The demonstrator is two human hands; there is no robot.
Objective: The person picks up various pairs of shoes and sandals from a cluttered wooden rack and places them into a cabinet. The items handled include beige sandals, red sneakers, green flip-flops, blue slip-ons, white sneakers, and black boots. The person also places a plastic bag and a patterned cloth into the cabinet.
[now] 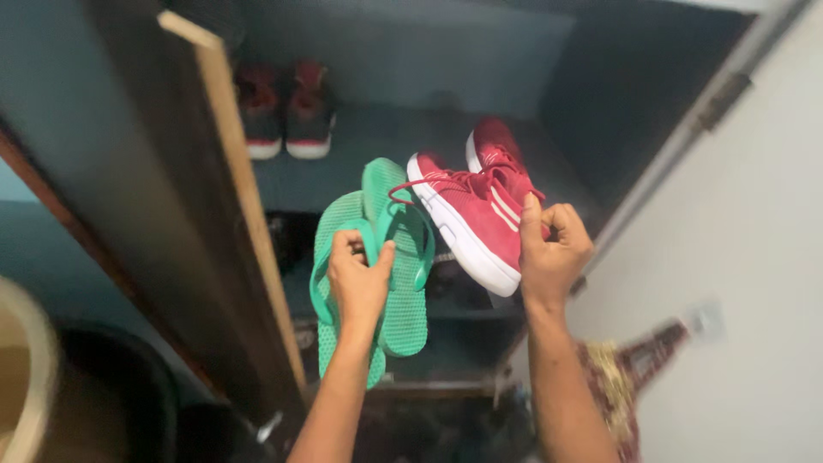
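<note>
1. Head view: a pair of green flip-flops (pixel 390 257) is clamped by the straps in the left hand (pixel 358 287), soles hanging below the fingers.
2. Red sneakers (pixel 476 206), white-soled, are pinched in the right hand (pixel 553 253), above a dark shelf (pixel 360 150).

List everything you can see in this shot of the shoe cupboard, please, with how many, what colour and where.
green flip-flops: two, mint green, hanging from the left hand in front of the shelves
red sneakers: two, red with white soles and stripes, held up by the right hand
dark sneakers: two, dark with red tops and white soles, on the upper shelf at the back
cupboard door: one, dark with a pale wooden edge, open at left
hinge: one, metal, on the frame at upper right
patterned cloth: one, red and gold, lower right by the white wall
left hand: one, gripping the flip-flop straps
right hand: one, closed on the red sneakers
</note>
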